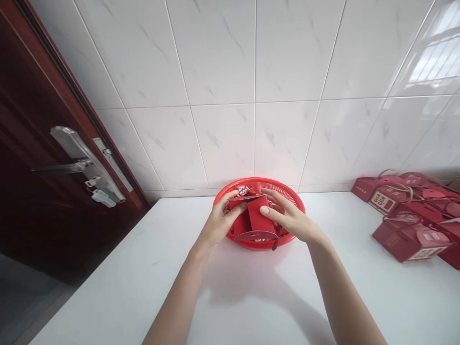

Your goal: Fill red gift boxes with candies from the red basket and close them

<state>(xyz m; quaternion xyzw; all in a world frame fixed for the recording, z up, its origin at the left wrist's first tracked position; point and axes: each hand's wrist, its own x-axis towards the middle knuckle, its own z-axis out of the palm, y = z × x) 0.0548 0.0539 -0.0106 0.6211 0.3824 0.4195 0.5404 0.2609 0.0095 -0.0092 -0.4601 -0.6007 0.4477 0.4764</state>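
Observation:
Both hands hold a small red cardboard box (261, 218) above a red plastic basket (296, 199). Its flaps stand partly unfolded. My left hand (223, 216) grips the box's left side, thumb on a flap and fingers behind. On the right side, my right hand (287, 216) has its thumb against another flap, with the fingers curved around the back. Wrapped sweets (245, 190) show in the basket behind the box. The box hides much of the basket's contents.
Several red gift boxes (413, 239) are piled at the right of the white table (151, 268). A tiled wall (223, 143) rises behind it. At the left is a dark red door (32, 105) with a metal handle (68, 166) and keys.

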